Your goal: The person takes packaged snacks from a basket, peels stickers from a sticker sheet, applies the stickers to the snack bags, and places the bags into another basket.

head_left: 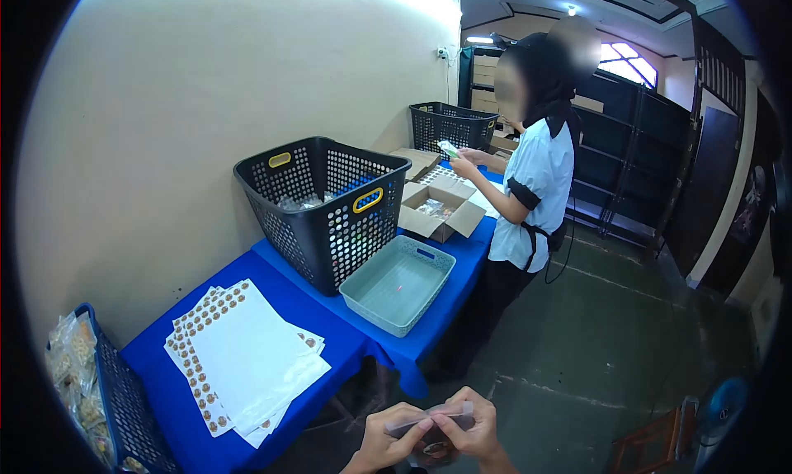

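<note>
At the bottom centre, my left hand [396,437] and my right hand [470,424] pinch the top edge of a small clear plastic packet [433,448] between thumbs and fingers. A round brown shape shows on the lower part of the packet. Both hands are in front of the table's edge, above the floor. Sticker sheets [256,350] with rows of round brown stickers lie stacked on the blue cloth [330,321] to the left. Nearer the middle is a shallow grey-green tray [398,286].
A large black basket [322,202] stands behind the tray, beside an open cardboard box [437,210]. At left, a blue basket [124,391] holds bagged items. A person [532,169] stands beyond, holding a packet. A wooden stool [652,445] is at lower right.
</note>
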{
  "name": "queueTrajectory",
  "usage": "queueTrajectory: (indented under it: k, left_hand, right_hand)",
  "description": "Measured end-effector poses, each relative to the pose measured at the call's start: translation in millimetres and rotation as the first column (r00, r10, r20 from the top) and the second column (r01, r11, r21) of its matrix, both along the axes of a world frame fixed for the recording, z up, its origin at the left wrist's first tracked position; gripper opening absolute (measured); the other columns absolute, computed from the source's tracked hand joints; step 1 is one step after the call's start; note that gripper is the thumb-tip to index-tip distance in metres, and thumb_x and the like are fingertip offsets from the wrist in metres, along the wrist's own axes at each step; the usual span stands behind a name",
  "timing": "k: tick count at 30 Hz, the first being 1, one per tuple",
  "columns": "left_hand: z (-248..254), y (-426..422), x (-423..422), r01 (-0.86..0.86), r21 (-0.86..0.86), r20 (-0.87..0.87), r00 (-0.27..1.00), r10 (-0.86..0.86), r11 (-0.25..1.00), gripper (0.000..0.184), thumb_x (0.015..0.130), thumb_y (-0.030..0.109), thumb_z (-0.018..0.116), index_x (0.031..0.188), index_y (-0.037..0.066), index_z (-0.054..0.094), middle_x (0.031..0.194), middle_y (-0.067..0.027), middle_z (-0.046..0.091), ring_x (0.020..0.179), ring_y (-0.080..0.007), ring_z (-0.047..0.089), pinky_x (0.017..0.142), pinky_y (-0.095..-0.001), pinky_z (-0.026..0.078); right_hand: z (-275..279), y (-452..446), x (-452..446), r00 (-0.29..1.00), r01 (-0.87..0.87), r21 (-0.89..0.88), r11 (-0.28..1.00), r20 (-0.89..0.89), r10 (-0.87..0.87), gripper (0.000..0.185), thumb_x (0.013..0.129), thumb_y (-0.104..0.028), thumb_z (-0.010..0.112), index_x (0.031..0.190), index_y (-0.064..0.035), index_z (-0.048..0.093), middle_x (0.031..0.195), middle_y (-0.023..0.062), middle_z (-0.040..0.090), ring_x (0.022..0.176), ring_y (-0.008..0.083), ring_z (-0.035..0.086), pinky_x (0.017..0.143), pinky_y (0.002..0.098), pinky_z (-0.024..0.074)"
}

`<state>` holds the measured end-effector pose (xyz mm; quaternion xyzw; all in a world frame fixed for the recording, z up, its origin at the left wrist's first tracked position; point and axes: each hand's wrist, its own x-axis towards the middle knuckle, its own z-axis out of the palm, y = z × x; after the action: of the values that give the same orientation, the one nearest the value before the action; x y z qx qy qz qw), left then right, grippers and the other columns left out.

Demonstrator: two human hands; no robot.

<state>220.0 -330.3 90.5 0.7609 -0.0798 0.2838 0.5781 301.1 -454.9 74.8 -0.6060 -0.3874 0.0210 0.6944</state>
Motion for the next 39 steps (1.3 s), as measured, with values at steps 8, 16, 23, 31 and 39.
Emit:
queueTrajectory:
  k: [8, 16, 23, 31, 39]
  left_hand:
    - [-27.3, -0.6, 52.1, 0.000, -0.187, -0.179, 0.983, -0.034, 0.982, 0.009, 0.071, 0.005, 0.060, 0.076, -0.003, 0.061, 0.072, -0.0106, 0.059, 0.063, -0.0128, 0.056, 0.056, -0.0220, 0.044]
    - [-24.8, 42.4, 98.2, 0.097, -0.141, -0.052, 0.993, -0.105, 0.985, 0.007, 0.069, 0.004, 0.061, 0.069, -0.002, 0.060, 0.069, -0.0099, 0.058, 0.062, -0.0132, 0.055, 0.058, -0.0229, 0.042]
    - [-52.3, 77.7, 147.8, -0.353, -0.182, 0.199, 0.901, 0.385, 0.918, 0.047, 0.064, 0.012, 0.067, 0.100, -0.004, 0.040, 0.116, -0.0177, 0.033, 0.094, -0.0194, 0.044, 0.078, -0.0284, 0.036]
    - [-29.4, 116.6, 169.5, 0.013, -0.344, 0.123, 0.992, 0.032, 0.939, 0.060, 0.076, 0.034, 0.055, 0.114, -0.007, 0.033, 0.111, -0.0137, 0.039, 0.103, -0.0222, 0.041, 0.087, -0.0306, 0.033]
    - [-27.4, 164.8, 179.9, -0.087, -0.267, -0.075, 0.995, 0.069, 0.960, 0.024, 0.077, 0.014, 0.055, 0.060, 0.003, 0.043, 0.059, -0.0036, 0.046, 0.050, -0.0099, 0.040, 0.046, -0.0224, 0.033]
  right_hand:
    - [0.8, -3.6, 27.2, 0.975, 0.217, 0.015, 0.976, 0.050, -0.218, 0.007, 0.064, -0.002, 0.063, 0.071, -0.0003, 0.061, 0.065, 0.0043, 0.050, 0.055, 0.0092, 0.047, 0.049, 0.0196, 0.0361]
    - [8.7, 8.8, 66.3, 0.962, 0.267, -0.132, 0.955, -0.020, -0.272, 0.011, 0.068, -0.005, 0.061, 0.078, -0.0013, 0.062, 0.067, 0.0048, 0.051, 0.058, 0.0099, 0.046, 0.051, 0.0198, 0.0356]
    - [1.8, 74.0, 108.0, 0.977, 0.180, 0.068, 0.981, -0.126, -0.170, 0.018, 0.075, -0.007, 0.055, 0.089, 0.0037, 0.058, 0.088, 0.0111, 0.053, 0.077, 0.0158, 0.053, 0.067, 0.0225, 0.0422]
    - [5.9, 133.0, 149.2, 0.960, -0.109, -0.084, 0.990, 0.248, 0.127, 0.055, 0.083, -0.041, 0.033, 0.111, 0.0042, 0.045, 0.117, 0.0194, 0.035, 0.105, 0.0260, 0.035, 0.088, 0.0327, 0.0294]
    - [1.5, 169.7, 174.1, 0.963, -0.174, -0.093, 0.980, -0.224, 0.150, 0.010, 0.071, -0.010, 0.060, 0.069, 0.0000, 0.059, 0.078, 0.0091, 0.054, 0.074, 0.0129, 0.050, 0.064, 0.0230, 0.0386]
